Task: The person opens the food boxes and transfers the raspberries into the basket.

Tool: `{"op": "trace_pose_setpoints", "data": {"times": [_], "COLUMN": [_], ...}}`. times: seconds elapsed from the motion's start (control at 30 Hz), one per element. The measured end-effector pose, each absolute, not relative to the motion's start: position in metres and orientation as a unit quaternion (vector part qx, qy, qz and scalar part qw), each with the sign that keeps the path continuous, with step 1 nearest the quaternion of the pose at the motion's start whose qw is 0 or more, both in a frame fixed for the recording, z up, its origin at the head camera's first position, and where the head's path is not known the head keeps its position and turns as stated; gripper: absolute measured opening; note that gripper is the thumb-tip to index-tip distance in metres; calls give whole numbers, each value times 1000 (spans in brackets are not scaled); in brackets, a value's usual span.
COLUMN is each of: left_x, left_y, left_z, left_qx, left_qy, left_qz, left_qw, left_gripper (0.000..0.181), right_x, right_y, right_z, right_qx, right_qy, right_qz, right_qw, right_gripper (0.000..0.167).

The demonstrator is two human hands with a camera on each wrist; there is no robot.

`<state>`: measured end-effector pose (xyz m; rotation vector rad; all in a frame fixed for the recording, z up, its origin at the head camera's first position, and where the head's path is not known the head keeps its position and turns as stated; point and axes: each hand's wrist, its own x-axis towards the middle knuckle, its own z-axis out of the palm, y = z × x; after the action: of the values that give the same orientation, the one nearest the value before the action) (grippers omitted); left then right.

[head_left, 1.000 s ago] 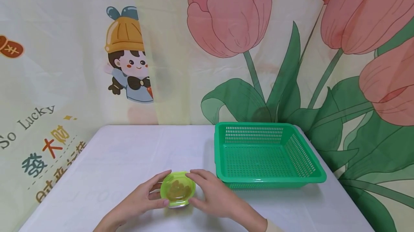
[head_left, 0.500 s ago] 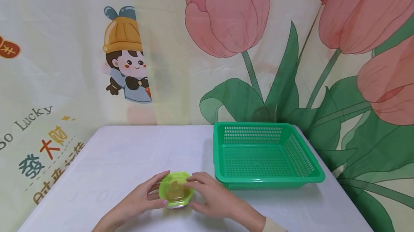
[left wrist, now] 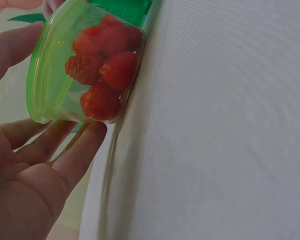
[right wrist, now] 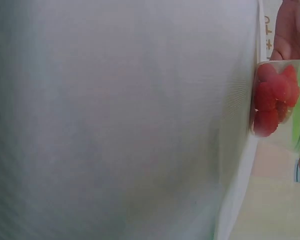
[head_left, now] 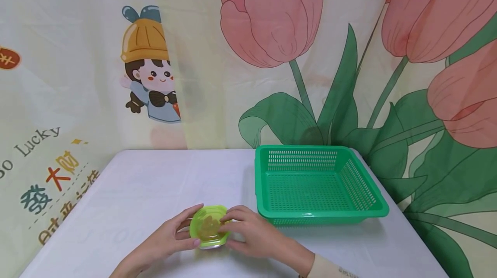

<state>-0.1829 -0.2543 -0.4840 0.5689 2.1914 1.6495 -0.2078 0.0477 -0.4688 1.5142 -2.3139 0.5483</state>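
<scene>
A small clear plastic food container [left wrist: 65,102] with a yellow-green lid [head_left: 199,222] stands on the white-covered table. Through its wall in the left wrist view show several red raspberries [left wrist: 102,65]. My left hand [head_left: 172,235] grips the container from the left, thumb at the near side and fingers spread along the far side. On the right, my right hand [head_left: 256,232] has its bent fingers on the lid's top and edge, with the thumb low by the near rim. The right wrist view cuts off most of that hand.
A green perforated basket [head_left: 306,214] with nothing in it stands at the right rear of the table [head_left: 167,183]. Behind the table hangs a curtain [head_left: 209,75] printed with tulips and a cartoon figure.
My right fingers have shifted from the lid's far right rim onto its top and right edge. The left hand keeps its grip, and the container stays about where it was.
</scene>
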Motion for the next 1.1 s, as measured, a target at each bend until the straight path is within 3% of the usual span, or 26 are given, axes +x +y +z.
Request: {"op": "trace_pose_setpoints", "data": {"times": [0.4, 1.1], "left_x": [-181, -181], "left_y": [-251, -250], "left_z": [-487, -489], "left_qx": [180, 210], "left_qy": [793, 807], "left_qz": [560, 541], "left_qw": [159, 112], "left_gripper": [99, 98], "right_x": [-211, -214], "right_y": [48, 42], "right_z": [-469, -466], "right_qx": [557, 591], "right_qy": [-797, -769], "right_qz": [129, 108], "right_qw": [196, 219], "right_gripper": [25, 24]}}
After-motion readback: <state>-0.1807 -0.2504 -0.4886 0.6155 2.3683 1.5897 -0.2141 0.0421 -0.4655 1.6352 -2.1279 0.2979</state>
